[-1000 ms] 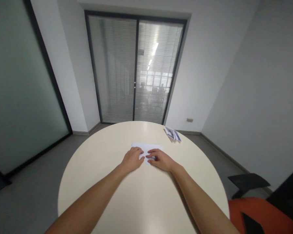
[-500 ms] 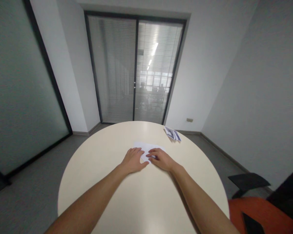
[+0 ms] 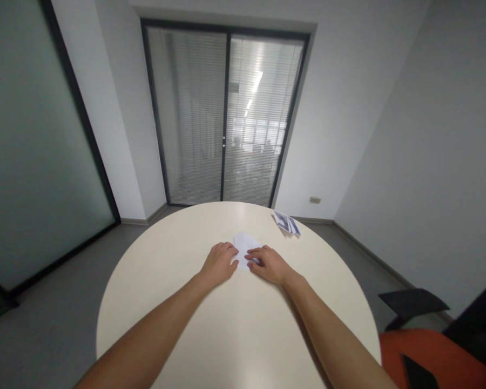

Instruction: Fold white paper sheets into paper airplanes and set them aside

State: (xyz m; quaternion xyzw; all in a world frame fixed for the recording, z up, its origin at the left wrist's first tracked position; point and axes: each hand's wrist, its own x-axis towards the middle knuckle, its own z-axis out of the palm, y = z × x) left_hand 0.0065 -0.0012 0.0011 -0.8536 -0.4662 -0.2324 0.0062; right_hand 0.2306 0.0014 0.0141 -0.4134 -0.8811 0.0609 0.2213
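A white sheet of paper (image 3: 245, 244) lies folded on the round cream table (image 3: 178, 259). My left hand (image 3: 218, 263) rests on its left part with the fingers curled down and pinching the paper's edge. My right hand (image 3: 267, 263) presses on its right part, fingertips bent onto the sheet. The two hands almost touch over the paper, which shows only as a small rounded shape beyond the fingers.
A small stack of printed cards (image 3: 287, 222) lies near the table's far right edge. An orange chair (image 3: 433, 359) with a black armrest (image 3: 411, 302) stands at the lower right. Behind the table are glass doors with blinds (image 3: 224, 116).
The paper looked like a wide flat rectangle before; now its visible part is narrower and rounded, folded inward. Both hands stayed in place and drew slightly closer together.
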